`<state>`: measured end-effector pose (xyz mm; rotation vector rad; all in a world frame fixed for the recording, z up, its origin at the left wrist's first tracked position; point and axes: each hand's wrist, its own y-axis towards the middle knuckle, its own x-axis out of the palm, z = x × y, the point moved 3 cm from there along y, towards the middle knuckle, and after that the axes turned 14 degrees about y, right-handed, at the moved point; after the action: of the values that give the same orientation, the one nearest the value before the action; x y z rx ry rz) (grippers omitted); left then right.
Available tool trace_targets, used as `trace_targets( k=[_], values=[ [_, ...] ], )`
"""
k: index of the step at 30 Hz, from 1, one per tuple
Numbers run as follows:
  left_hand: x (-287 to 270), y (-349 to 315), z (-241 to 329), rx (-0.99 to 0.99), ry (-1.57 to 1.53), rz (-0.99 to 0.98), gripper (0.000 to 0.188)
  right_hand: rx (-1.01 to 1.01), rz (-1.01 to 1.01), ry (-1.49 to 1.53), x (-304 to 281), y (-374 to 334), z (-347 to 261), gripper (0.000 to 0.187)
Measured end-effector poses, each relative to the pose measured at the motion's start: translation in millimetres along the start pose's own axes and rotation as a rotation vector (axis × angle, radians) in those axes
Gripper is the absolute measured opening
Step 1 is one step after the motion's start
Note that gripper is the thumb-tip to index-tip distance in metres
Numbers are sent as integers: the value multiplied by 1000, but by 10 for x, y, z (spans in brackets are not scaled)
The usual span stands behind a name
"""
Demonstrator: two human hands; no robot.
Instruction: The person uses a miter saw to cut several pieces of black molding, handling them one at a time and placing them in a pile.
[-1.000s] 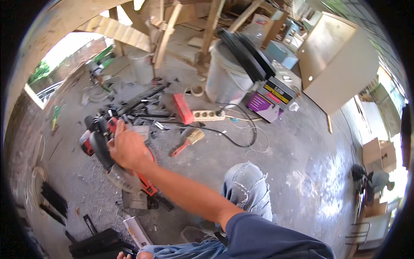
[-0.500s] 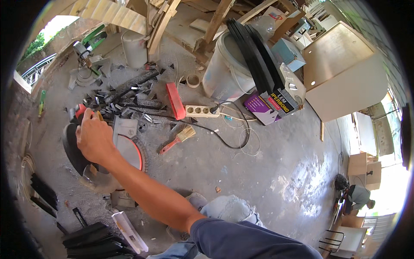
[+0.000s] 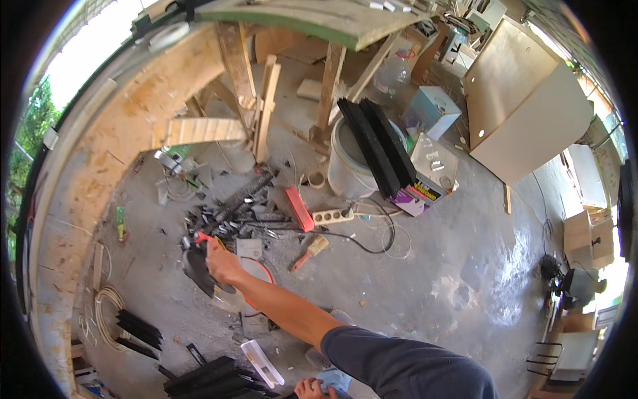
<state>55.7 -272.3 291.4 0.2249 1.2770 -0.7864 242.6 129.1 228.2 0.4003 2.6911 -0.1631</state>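
My right hand (image 3: 222,262) is wrapped round the red handle of a miter saw (image 3: 249,249) standing on the floor. The saw's dark head and guard lie to the left of that hand, beside the grey base with its orange-red ring. My forearm hides part of the base. At the lower edge, my left hand (image 3: 311,388) lies against my blue jeans (image 3: 336,382), its fingers partly in view and apart, with no object visible in them. Black offcuts (image 3: 232,211) are heaped just beyond the saw. Black strips (image 3: 211,380) and a white channel-shaped piece (image 3: 262,363) lie near my left hand.
A paintbrush (image 3: 310,253), a red piece (image 3: 299,209) and a power strip (image 3: 333,216) with a trailing cable lie right of the saw. Farther back stand a bucket (image 3: 349,169) with black strips across it and a wooden workbench (image 3: 292,23). Another person (image 3: 579,287) is at far right.
The view has lifted, bringing the workbench into sight and shifting the saw rightward in the picture. My left hand now shows at the lower edge. My right hand stays on the saw handle.
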Motion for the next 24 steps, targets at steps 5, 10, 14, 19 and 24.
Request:
trace_targets(
  k=[5,10,14,19,24],
  values=[
    [332,-164,-88,62,15,105,28,183,27,46,-65,-73,-124,52],
    [-7,-119,123,-68,-42,15,24,224,9,154,-203,-140,-177,61],
    [45,-189,153,-102,-32,-99,29,201,63,184,-216,-161,-282,40],
    [87,-256,102,-185,-57,-320,54,259,5,245,-210,-162,-122,46],
    [-618,359,-35,-524,-21,330,37,286,-18,259,-193,-215,-73,46]
  ],
)
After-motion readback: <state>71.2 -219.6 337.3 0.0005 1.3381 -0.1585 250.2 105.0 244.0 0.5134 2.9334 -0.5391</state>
